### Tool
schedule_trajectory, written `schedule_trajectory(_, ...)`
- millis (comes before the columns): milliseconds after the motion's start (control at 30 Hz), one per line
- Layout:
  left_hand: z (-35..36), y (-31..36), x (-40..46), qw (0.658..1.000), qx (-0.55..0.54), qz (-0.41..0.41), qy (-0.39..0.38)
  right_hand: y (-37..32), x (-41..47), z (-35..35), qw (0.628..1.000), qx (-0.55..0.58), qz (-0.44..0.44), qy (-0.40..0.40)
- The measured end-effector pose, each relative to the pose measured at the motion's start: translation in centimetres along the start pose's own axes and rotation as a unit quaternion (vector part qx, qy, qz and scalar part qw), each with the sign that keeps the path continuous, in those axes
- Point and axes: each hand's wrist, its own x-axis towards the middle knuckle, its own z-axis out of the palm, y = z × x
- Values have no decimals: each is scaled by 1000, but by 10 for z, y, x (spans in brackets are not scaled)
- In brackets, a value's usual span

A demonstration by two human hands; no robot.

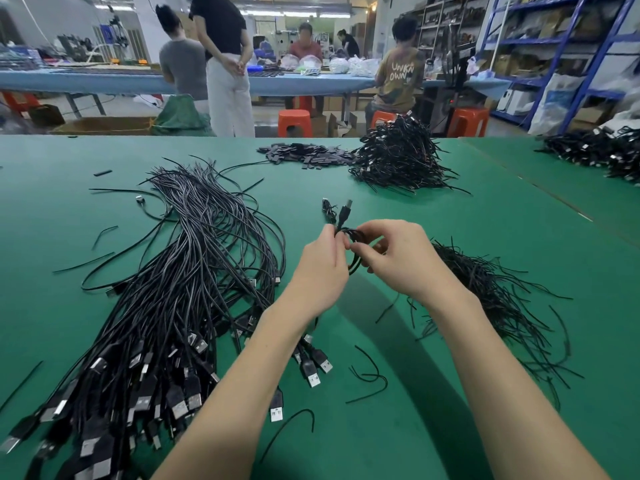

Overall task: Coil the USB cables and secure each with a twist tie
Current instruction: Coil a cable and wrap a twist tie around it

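Note:
A coiled black USB cable [355, 244] hangs in the air between my hands above the green table [450, 216]. Its two plug ends [341, 211] stick up above my fingers. My left hand [320, 271] grips the coil on its left side. From the right, my right hand [398, 258] pinches the coil, fingers curled around it. Whether a twist tie sits on the coil is hidden by my fingers. A big bundle of loose USB cables [194, 271] lies to my left. A pile of black twist ties [491, 289] lies to my right.
A heap of coiled cables [398, 157] sits at the far middle of the table, beside a pile of small black strips [304, 154]. More cables [599, 150] lie far right. Stray ties [370, 375] are scattered near me. People work at a blue table [104, 81] behind.

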Motion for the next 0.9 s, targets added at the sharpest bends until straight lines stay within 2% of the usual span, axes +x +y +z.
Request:
schedule_trajectory(100,1,0,-1,999,36,-16,-22,-3,2,6,999,-43,-7,16)
schedule_trajectory(200,5,3,-2,997,66,-6,-35,-3,2,7,998,-32,-2,51)
schedule_trajectory(300,12,5,-2,995,100,8,-16,0,2,8,997,-16,2,73)
schedule_trajectory(533,10,5,1,979,199,45,31,-3,0,10,975,191,72,88)
schedule_trajectory(600,7,7,0,991,123,45,-1,-3,0,8,970,210,74,93)
schedule_trajectory(700,5,11,-2,998,-51,18,-41,-3,0,5,962,241,83,98)
schedule_trajectory(800,6,9,-2,998,-40,20,-39,-4,1,2,968,223,77,89)
schedule_trajectory(900,6,6,-2,999,-6,13,-40,-5,1,-1,979,189,72,12)
